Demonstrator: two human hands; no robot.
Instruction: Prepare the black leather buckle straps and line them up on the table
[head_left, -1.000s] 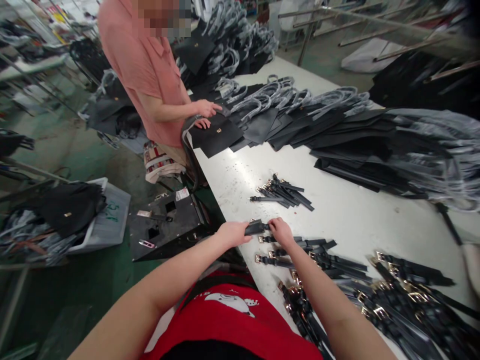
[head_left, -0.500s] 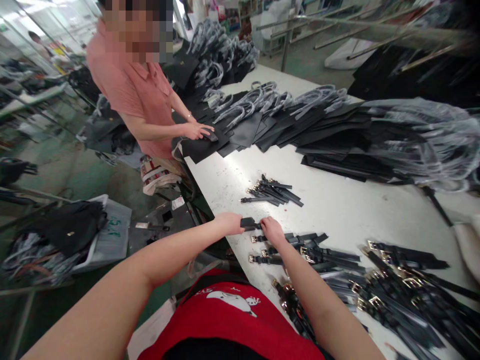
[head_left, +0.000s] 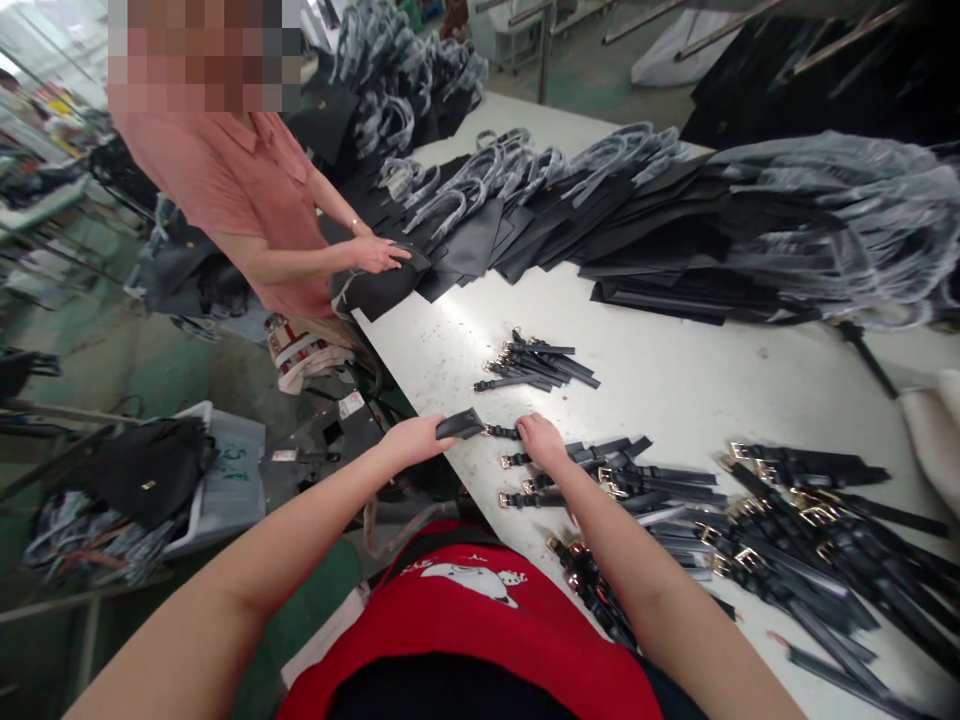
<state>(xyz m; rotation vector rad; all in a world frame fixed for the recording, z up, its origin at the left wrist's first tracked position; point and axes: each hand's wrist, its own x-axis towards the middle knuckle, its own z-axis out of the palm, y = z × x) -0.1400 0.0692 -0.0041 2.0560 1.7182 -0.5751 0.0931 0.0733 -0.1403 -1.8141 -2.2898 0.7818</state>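
My left hand and my right hand are closed on the two ends of one short black strap at the near left edge of the white table. Just to the right of my right hand lie several black straps with gold buckles. A bigger heap of buckled straps spreads over the near right of the table. A small bundle of short straps lies a little farther in.
A person in a pink shirt stands at the table's far left, both hands on a black leather panel. Stacked black panels with wrapped handles cover the far side. A bin of black pieces sits on the floor at left.
My hands have drawn slightly apart along the strap, and more of it shows between them. The view has tilted down. The other person's hands have shifted on the black panel.
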